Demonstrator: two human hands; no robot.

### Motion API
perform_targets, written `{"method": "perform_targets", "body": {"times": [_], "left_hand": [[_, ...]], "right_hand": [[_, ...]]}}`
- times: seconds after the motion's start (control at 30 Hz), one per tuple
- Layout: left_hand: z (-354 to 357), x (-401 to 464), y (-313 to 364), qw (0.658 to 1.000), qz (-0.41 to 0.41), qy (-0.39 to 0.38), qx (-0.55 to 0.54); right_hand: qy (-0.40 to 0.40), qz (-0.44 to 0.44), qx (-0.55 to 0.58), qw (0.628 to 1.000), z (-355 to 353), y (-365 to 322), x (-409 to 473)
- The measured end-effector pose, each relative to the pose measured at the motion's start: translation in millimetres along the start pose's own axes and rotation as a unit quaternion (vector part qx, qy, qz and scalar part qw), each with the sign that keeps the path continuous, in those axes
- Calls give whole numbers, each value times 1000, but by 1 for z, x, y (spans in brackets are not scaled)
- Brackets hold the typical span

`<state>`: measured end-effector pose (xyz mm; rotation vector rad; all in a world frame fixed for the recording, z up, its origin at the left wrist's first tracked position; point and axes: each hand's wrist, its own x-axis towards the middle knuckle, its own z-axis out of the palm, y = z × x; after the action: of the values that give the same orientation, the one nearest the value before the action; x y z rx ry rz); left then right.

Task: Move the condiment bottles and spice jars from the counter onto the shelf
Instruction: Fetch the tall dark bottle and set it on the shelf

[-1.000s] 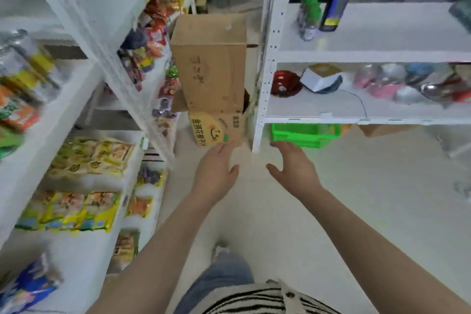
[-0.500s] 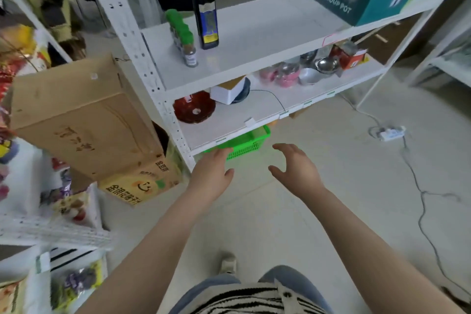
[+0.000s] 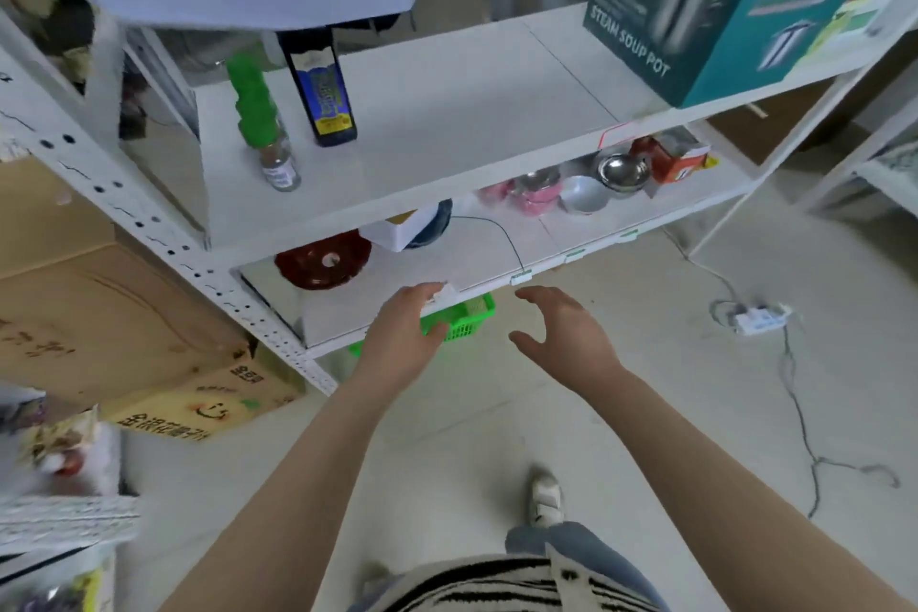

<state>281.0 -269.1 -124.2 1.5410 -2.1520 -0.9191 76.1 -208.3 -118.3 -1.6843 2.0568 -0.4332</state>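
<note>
In front of the white metal shelf [image 3: 447,124], the left hand [image 3: 405,338] and right hand [image 3: 564,338] hover empty, fingers spread; a dark glass bottle [image 3: 325,90] stands on it.

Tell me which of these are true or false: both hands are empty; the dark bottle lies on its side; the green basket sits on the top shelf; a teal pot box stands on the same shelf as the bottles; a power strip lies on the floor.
1. Both hands are empty. True: the left hand and right hand are open and hold nothing.
2. The dark bottle lies on its side. False: it stands upright.
3. The green basket sits on the top shelf. False: it is below the lower shelf.
4. A teal box shares the bottle's shelf. True.
5. A power strip lies on the floor. True.
</note>
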Motion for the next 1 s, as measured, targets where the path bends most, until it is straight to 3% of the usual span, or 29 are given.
{"method": "perform_targets", "body": {"times": [0.2,0.5,0.87,1.0], "left_hand": [[-13,53,36,990,-81,107,-43],[-57,135,31,960,-136,225,-92],[-123,245,-24,920,-141,314,-185],[-127,265,-32,909,-90,371,-167]], "right_hand": [[-51,-94,6,994,-47,20,79],[-84,-190,67,976,-53,-18,194],[-119,-216,126,961,-26,-75,319],[-124,-228,153,953,-2,-97,360]]}}
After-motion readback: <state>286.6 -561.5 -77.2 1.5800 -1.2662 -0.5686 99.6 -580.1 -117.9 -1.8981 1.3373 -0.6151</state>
